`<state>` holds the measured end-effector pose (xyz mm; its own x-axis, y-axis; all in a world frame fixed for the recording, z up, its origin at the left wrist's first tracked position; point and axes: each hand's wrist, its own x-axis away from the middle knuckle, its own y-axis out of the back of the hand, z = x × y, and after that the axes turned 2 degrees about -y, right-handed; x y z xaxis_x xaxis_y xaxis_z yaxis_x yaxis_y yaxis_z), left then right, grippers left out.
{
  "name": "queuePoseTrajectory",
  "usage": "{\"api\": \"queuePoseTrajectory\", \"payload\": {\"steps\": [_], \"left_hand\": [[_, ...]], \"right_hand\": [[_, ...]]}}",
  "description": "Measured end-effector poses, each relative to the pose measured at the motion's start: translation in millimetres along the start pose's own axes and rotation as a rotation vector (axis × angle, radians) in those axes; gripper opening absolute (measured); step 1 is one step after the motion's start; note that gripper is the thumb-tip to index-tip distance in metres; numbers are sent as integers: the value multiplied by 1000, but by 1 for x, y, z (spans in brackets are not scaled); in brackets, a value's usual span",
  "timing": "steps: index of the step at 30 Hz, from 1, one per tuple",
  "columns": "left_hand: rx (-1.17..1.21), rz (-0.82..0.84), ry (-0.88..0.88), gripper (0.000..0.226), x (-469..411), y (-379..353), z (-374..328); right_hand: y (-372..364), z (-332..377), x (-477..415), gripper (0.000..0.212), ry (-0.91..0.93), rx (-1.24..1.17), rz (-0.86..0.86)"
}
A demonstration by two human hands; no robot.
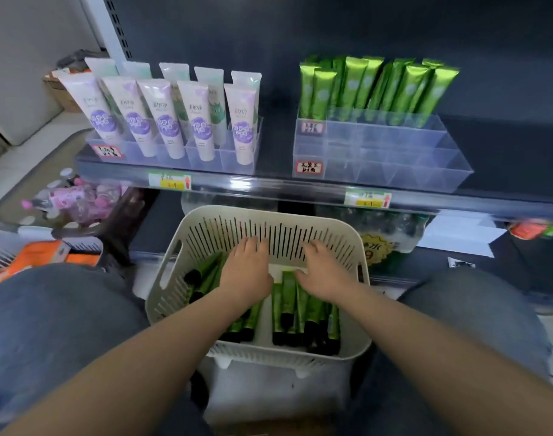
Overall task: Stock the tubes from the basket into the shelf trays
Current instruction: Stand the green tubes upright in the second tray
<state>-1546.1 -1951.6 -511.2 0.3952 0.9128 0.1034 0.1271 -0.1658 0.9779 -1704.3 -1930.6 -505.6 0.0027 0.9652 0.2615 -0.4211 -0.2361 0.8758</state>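
A cream slotted basket (357, 350) sits between my knees, holding several green tubes with black caps (303, 313). My left hand (248, 269) lies palm down over the left pile of tubes, fingers fairly straight. My right hand (324, 272) reaches over the right pile, its fingers spread and resting on the tube ends. Neither hand plainly grips a tube. On the shelf above, a clear stepped tray (382, 152) holds several upright green tubes (372, 86) in its back row; its front rows show no tubes.
A second clear tray (162, 155) at the shelf's left holds purple and green-labelled white tubes (162, 118). Price labels (368, 199) run along the shelf edge. A dark bin with pink bottles (70, 199) stands left; packed bottles (385, 234) lie under the shelf.
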Motion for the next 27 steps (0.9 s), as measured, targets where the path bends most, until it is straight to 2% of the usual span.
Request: {"api": "queuePoseTrajectory", "payload": {"steps": [8, 14, 20, 27], "left_hand": [[141, 143, 130, 61, -10, -42, 22], [196, 231, 263, 63, -24, -66, 44], [200, 270, 366, 42, -43, -85, 57], [204, 302, 396, 24, -71, -98, 63]], "right_hand": [[-31, -20, -21, 52, -65, 34, 133], [-52, -28, -44, 56, -108, 56, 199], [-70, -34, -71, 44, -168, 15, 279], [-86, -45, -91, 47, -255, 15, 333]]}}
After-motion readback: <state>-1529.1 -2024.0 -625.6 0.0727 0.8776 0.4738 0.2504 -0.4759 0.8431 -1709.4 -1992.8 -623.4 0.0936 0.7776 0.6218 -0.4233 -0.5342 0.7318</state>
